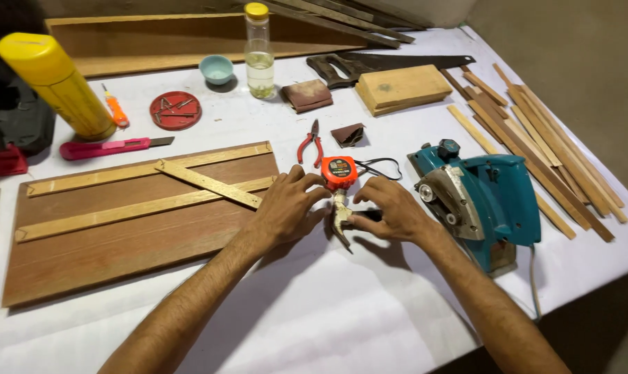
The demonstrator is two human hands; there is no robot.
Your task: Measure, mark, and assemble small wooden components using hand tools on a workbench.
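In the head view, an orange tape measure (pixel 339 172) is touched by the left hand (pixel 284 208), fingers curled narrowly. A claw hammer (pixel 340 218), lying on the white table (pixel 328 312) just below it, is pinched by the right hand (pixel 391 210). Both lie between the wooden board (pixel 134 235) and teal planer (pixel 483 201). Gathering tools is judged underway; a firmer grasp is called for.
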